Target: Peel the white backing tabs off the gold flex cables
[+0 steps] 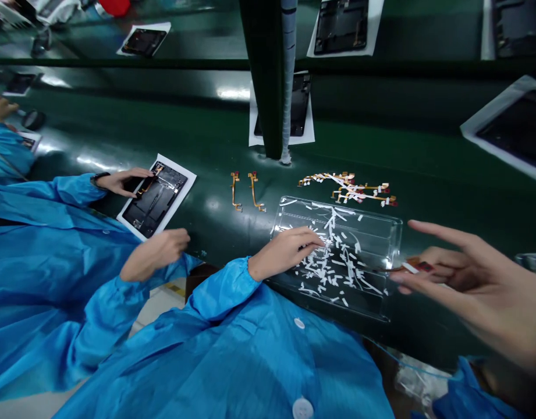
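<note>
My right hand (472, 279) pinches an orange-brown flex cable (411, 266) with a white strip and a red patch on it, held at the right edge of the clear plastic tray (394, 233). Its index finger is stretched away from the others. A thin dark tip points left from the cable; I cannot tell whether it belongs to it. My left hand (285, 251) is over the tray with thumb and fingertips together; what they hold, if anything, is hidden. Many small white strips (322, 265) lie scattered in the tray. Beyond the tray is a loose pile of flex cables (350, 189).
Two separate flex cables (235, 192) lie left of the pile. A green post (268, 75) stands on the bench behind. At left, a co-worker's hands (156, 253) are by a dark device panel (156, 198) on white paper. More panels (344, 26) rest along the back.
</note>
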A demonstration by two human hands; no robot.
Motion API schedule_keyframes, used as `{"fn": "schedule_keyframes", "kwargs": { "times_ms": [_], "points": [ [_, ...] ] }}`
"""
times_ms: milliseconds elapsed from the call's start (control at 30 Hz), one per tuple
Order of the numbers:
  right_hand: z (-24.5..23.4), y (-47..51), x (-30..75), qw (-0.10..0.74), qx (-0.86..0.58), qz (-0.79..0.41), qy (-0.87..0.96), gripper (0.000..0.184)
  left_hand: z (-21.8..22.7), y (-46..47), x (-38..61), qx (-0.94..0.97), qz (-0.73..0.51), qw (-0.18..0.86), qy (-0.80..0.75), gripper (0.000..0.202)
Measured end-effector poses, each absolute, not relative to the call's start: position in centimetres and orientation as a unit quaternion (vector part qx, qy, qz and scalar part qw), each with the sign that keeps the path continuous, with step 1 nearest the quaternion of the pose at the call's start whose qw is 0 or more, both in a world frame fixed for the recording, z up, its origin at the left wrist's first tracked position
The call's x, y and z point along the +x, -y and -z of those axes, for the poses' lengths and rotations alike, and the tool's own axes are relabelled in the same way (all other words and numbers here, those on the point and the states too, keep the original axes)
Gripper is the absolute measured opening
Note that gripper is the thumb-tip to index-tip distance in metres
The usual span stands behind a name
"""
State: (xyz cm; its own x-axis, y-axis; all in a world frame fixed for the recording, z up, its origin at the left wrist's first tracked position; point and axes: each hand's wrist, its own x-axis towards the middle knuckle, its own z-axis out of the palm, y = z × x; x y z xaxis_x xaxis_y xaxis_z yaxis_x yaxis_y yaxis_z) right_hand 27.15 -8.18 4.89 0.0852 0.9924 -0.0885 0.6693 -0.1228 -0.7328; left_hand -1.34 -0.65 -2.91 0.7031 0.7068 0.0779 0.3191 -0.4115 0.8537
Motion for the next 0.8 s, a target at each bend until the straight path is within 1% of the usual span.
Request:
{"fn": "schedule_keyframes", "kwargs": {
  "times_ms": [100,200,267,333,467,633,800],
  "points": [
    [-5.1,7.1,26.2,0.243,-0.614,-0.396,0.638,0.08,1.3,0.7,-0.6,0.786,-0.25,0.473,-0.308,0.023],
    [-5.1,6.1,24.7,0.212,-0.568,-0.404,0.685,0.071,-0.4,0.6,0.5,0.744,-0.286,0.541,-0.269,0.029],
    [-5.0,5.7,23.9,0.197,-0.548,-0.396,0.71,0.064,-1.0,0.6,1.1,0.738,-0.277,0.555,-0.265,0.025],
    [-4.9,5.6,23.5,0.204,-0.543,-0.382,0.719,0.058,-1.1,0.5,1.5,0.737,-0.262,0.552,-0.289,0.019],
    [-4.9,5.9,23.6,0.238,-0.556,-0.34,0.72,0.044,-0.7,0.8,1.6,0.712,-0.277,0.543,-0.349,0.017],
    [-4.6,6.1,24.0,0.241,-0.57,-0.295,0.728,0.039,-0.5,1.1,1.8,0.731,-0.291,0.508,-0.35,0.012],
    [-4.5,5.7,23.5,0.229,-0.562,-0.258,0.751,0.019,-0.4,1.2,2.0,0.765,-0.295,0.453,-0.35,0.015]
  ]
}}
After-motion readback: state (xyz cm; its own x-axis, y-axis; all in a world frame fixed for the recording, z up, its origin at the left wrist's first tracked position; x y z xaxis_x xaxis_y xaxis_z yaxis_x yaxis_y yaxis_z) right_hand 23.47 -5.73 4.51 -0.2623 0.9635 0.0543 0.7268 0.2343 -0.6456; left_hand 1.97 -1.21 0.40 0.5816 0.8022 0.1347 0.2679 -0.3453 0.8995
